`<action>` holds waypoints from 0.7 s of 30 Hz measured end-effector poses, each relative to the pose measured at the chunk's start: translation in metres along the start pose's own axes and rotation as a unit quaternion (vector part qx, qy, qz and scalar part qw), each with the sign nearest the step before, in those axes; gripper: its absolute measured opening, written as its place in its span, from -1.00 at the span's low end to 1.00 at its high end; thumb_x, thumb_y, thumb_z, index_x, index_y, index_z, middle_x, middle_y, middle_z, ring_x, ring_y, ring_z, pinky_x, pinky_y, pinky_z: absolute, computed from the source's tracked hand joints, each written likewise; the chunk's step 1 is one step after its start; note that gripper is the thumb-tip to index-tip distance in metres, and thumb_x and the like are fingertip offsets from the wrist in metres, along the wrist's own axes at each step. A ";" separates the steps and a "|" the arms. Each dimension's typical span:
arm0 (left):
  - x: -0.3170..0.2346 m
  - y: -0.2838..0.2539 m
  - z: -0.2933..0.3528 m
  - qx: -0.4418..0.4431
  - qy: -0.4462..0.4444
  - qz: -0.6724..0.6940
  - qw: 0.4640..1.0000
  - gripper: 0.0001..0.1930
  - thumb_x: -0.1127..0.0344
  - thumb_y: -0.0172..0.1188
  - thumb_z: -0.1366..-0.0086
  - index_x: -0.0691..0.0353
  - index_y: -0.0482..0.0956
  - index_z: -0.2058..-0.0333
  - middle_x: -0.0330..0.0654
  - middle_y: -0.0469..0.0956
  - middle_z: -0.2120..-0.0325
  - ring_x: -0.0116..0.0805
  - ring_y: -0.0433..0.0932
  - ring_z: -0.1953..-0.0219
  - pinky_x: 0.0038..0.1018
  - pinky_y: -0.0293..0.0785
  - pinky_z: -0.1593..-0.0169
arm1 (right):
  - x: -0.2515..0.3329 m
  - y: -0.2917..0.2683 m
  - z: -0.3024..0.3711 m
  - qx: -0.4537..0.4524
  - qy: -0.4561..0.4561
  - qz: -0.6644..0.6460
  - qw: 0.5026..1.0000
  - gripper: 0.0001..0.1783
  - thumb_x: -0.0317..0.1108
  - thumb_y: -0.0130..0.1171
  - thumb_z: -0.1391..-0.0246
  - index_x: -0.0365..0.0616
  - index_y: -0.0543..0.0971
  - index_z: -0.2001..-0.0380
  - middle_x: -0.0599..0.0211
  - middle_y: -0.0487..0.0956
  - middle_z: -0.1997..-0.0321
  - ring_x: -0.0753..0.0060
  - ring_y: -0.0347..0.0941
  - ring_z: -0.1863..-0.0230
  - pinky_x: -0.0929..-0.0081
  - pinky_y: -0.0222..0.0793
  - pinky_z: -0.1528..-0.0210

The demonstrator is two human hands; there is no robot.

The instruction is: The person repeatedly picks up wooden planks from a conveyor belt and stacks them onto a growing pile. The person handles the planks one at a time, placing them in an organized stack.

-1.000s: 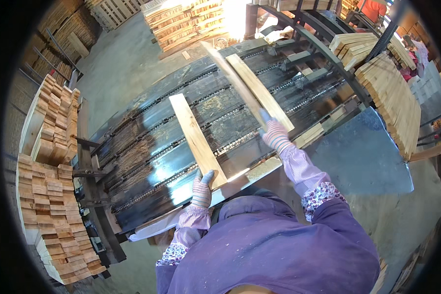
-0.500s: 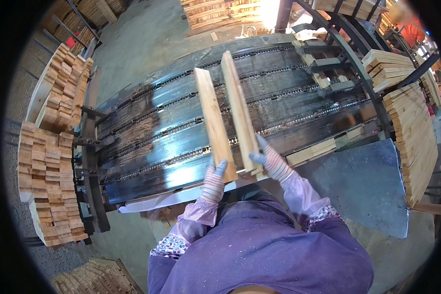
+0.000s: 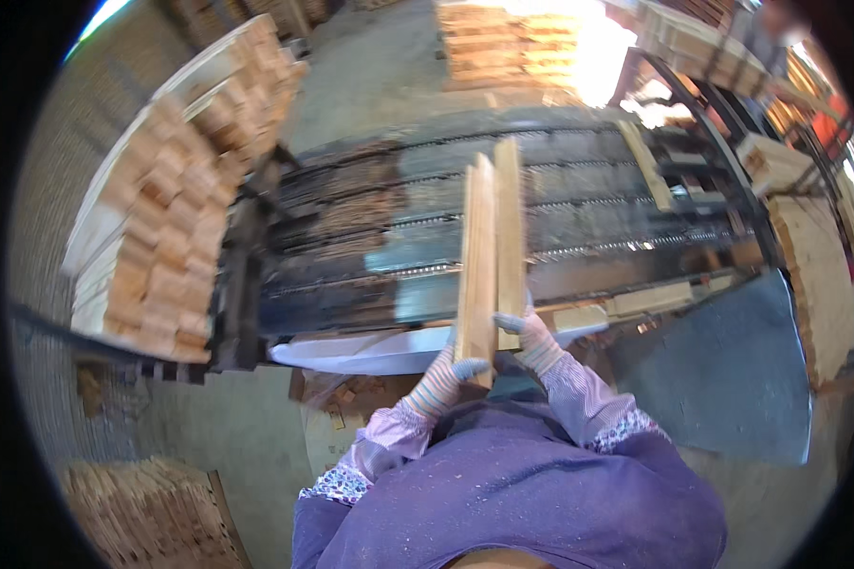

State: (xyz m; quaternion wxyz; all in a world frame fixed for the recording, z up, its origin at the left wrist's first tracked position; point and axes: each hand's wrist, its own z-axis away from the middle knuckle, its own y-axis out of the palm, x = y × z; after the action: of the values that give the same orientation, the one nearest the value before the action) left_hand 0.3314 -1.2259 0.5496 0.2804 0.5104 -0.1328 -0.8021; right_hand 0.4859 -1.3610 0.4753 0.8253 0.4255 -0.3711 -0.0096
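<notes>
Your left hand [image 3: 440,381] wraps the near end of one pale board [image 3: 478,284], your right hand [image 3: 536,343] grips a second board [image 3: 510,223] right beside it, both reaching over the chain conveyor [image 3: 584,175], presumably because those ends lie closest to you

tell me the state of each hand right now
Left hand: closed on lumber at left; piece count unclear.
Right hand: closed on the board at right.

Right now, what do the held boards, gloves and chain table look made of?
Held boards: bare wood, unfinished-looking; pale tan with lengthwise streaks.
Gloves: probably knit fabric, striped; plain grey-blue tips may be coated.
Chain table: likely dark metal, fairly smooth; it throws a bluish sheen.
</notes>
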 end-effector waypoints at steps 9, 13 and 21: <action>-0.056 -0.110 0.200 0.024 0.181 -0.170 0.968 0.08 0.01 0.40 -0.32 0.15 -0.17 -0.57 -0.05 0.15 -0.41 -0.26 0.20 -0.37 -0.32 0.26 -0.36 | -0.036 0.247 0.045 0.165 -0.101 0.128 0.973 0.19 -0.63 0.41 0.22 0.02 0.12 -0.53 0.20 0.53 -0.23 0.16 0.54 -0.19 0.20 0.57 -0.20; -0.051 -0.117 0.239 -0.043 0.141 -0.110 0.983 -0.05 0.05 0.27 -0.46 0.16 -0.17 -0.56 -0.21 0.49 0.06 -0.46 0.51 0.12 -0.47 0.52 -0.07 | 0.053 0.373 0.026 0.304 -0.329 0.331 0.830 0.21 -0.59 0.42 0.17 -0.12 0.03 -0.55 0.11 0.43 -0.35 0.22 0.41 -0.32 0.25 0.42 -0.34; -0.018 -0.192 0.235 -0.084 0.097 -0.070 0.989 -0.29 0.14 0.23 -0.50 0.26 0.15 -0.46 -0.31 0.54 0.13 -0.57 0.52 0.11 -0.57 0.47 -0.05 | 0.094 0.736 0.011 0.355 -0.476 0.582 0.556 0.14 -0.52 0.38 0.23 -0.07 0.15 -0.51 -0.07 0.61 -0.16 0.05 0.59 -0.11 0.25 0.51 -0.25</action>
State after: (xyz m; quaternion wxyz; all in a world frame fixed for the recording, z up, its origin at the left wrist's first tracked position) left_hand 0.0666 -1.0775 0.5710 0.2764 0.5684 -0.0013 -0.7749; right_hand 0.3268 -0.9304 1.0580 0.1364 0.3089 -0.8501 0.4041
